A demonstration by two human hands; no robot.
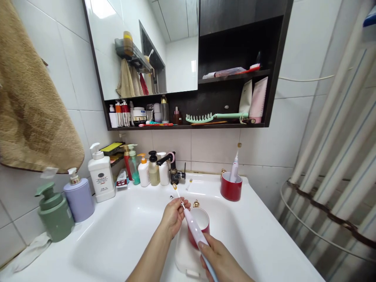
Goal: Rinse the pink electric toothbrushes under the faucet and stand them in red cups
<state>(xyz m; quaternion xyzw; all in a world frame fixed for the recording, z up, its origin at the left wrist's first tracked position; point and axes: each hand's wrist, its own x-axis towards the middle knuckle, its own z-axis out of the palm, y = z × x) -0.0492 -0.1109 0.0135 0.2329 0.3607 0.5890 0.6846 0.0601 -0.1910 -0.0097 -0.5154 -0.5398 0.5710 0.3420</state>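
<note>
My right hand [219,260] is closed round the lower handle of a pink electric toothbrush [194,228], held slanting up and to the left over the white sink [123,231]. My left hand [174,214] pinches the toothbrush's thin neck just below the small brush head [175,187]. Right under the handle a red cup [202,225] with a white inside stands in the basin, on or beside a white tray [183,254]. The black tap [172,166] is just behind the brush head.
A second red cup [231,187] with another toothbrush [234,168] stands at the sink's back right. Pump bottles [101,178] line the back left rim. A brown towel [32,102] hangs left, a mirror cabinet shelf [188,126] overhead, a striped curtain [337,156] right.
</note>
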